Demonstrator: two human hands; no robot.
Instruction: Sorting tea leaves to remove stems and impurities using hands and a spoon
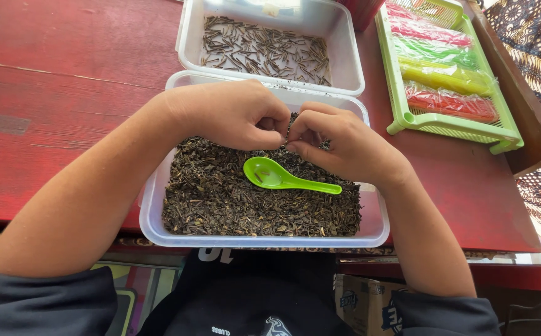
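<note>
A clear plastic tub (158,230) full of dark dried leaves and stems (221,199) sits at the near edge of a red wooden table. Both hands hover over its far half. My left hand (230,115) and my right hand (336,140) meet fingertip to fingertip, pinching something small and dark between them; what it is I cannot make out. A bright green plastic spoon (277,177) lies on the leaves just below the hands, its bowl to the left.
Behind it a second clear tub (345,62) holds a thin layer of pale stems. A green slotted tray (451,124) at right carries red, green and yellow wrapped packets. The red table (52,93) stretches left. A cardboard box (357,302) sits below the table.
</note>
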